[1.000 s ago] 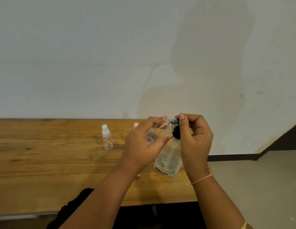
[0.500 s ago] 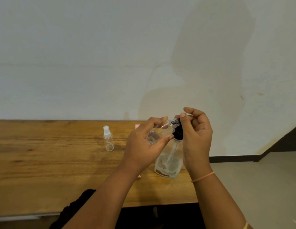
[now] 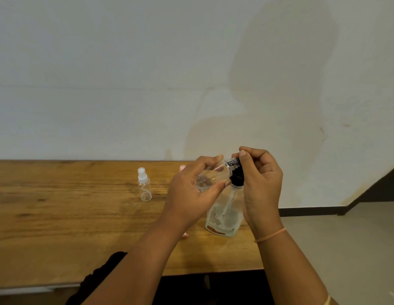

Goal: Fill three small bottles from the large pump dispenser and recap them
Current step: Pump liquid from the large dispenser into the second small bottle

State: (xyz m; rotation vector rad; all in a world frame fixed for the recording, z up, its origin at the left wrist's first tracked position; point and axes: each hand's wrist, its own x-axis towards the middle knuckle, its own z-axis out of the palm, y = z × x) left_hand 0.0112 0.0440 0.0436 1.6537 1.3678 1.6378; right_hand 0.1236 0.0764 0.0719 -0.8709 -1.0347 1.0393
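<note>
**Small bottle [image 3: 210, 178] at the pump: filling looks unfinished**

Left hand [image 3: 191, 194] fingers grip it, tilted, at the pump dispenser [image 3: 224, 216]; right hand [image 3: 262, 186] fingers curl over the pump head. At nine o'clock a capped bottle [image 3: 144, 186] stands on the worktop [image 3: 59, 216]. Recapping is left.

A wooden tabletop [image 3: 59, 216] stands against a pale, stained wall [image 3: 103, 73] — a dark skirting strip [image 3: 308, 211] runs along the wall's foot, with light floor [image 3: 345, 249] at right.
</note>
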